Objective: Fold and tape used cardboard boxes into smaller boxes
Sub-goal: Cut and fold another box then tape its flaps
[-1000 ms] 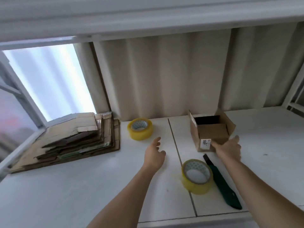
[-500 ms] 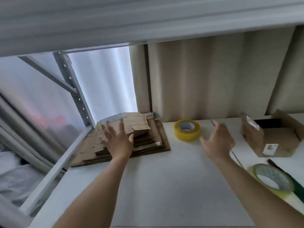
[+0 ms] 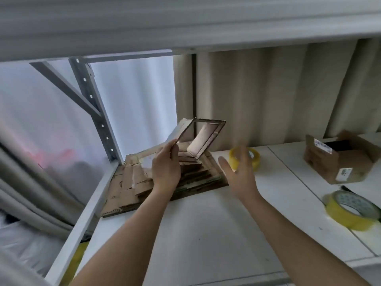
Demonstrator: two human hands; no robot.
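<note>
My left hand [image 3: 166, 168] grips the near corner of a flattened cardboard box [image 3: 208, 139] that has sprung partly open into a diamond-shaped sleeve, lifted above the stack of flattened cardboard [image 3: 132, 182] at the shelf's left end. My right hand [image 3: 240, 172] hovers open to the right of the stack, fingers spread, touching nothing. A folded small cardboard box [image 3: 338, 162] with white labels stands open-topped at the right.
One yellow tape roll [image 3: 254, 157] lies behind my right hand near the corrugated back wall; another tape roll [image 3: 350, 209] lies near the right front. A dark cutter tip [image 3: 345, 188] shows beside it. A metal shelf post [image 3: 97, 116] stands left; an upper shelf [image 3: 185, 21] hangs overhead.
My left hand, flat on the cardboard stack before, has lifted one flattened box, which has opened up. My right hand has moved in toward the stack. The view has shifted left.
</note>
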